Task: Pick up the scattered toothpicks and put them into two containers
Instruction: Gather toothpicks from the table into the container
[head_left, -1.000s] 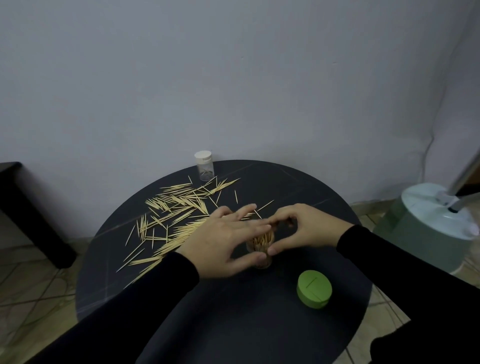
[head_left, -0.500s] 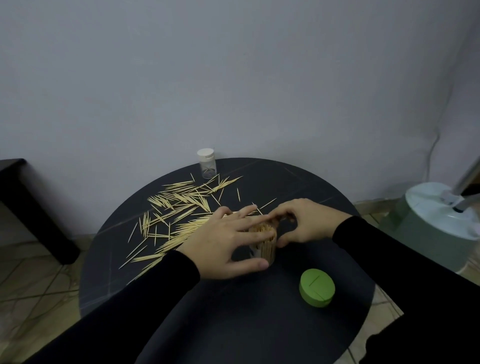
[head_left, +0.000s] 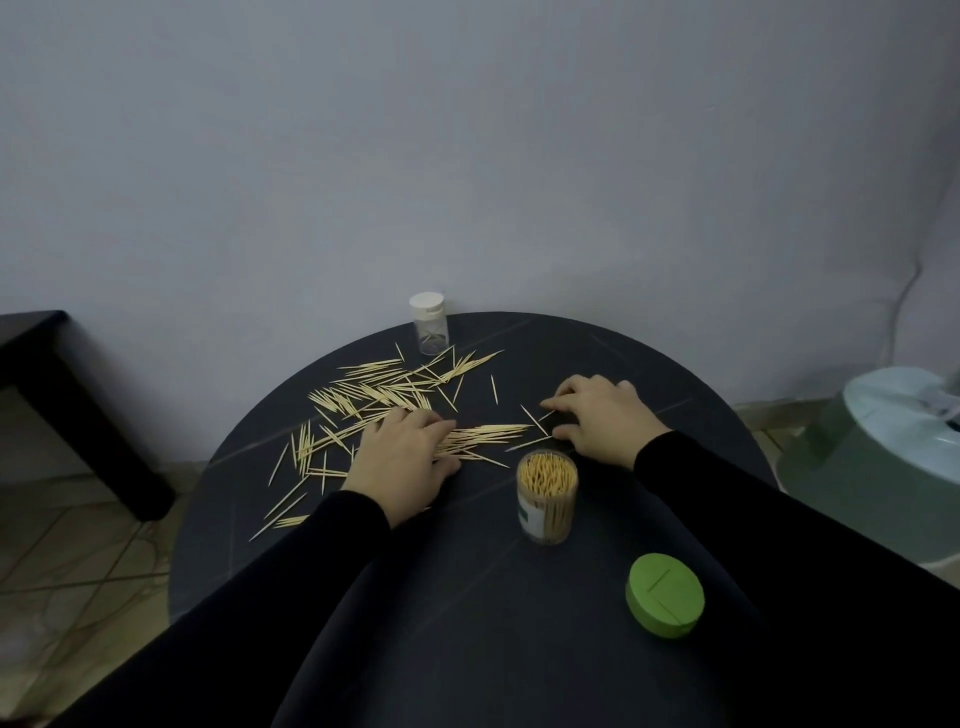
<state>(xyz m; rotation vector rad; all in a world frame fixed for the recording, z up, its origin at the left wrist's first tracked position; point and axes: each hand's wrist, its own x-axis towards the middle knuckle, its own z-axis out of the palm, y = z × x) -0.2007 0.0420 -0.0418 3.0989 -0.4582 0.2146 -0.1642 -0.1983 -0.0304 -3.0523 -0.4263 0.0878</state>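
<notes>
We look down on a round black tabletop (head_left: 519, 649) set against a pale grey wall (head_left: 467, 156), with a pale green round appliance (head_left: 883, 467) on the floor to the right and a dark low table (head_left: 62, 395) to the left. Our 2 arms in black sleeves (head_left: 779, 519) reach across the tabletop. The scattered pale wooden toothpicks (head_left: 374, 395) lie in a loose spread over the far left part of the tabletop, with a few strays further right. Our left hand (head_left: 400, 462) lies palm down on the near edge of that spread, its fingers curled over a bunched row of toothpicks; whether it grips them or only presses on them we cannot tell. Our right hand (head_left: 597, 415) rests well apart from the left one, fingers bent, its fingertips touching 2 or 3 stray toothpicks; a true pinch is not clear. Between and nearer than the hands stands a clear cylindrical plastic container (head_left: 546, 499), upright, uncapped and packed full of toothpicks. Its round green lid (head_left: 665, 595) lies near it toward us and to the right. At the far edge stands a small clear vial with a white cap (head_left: 430, 323), upright and capped, just beside the spread.
</notes>
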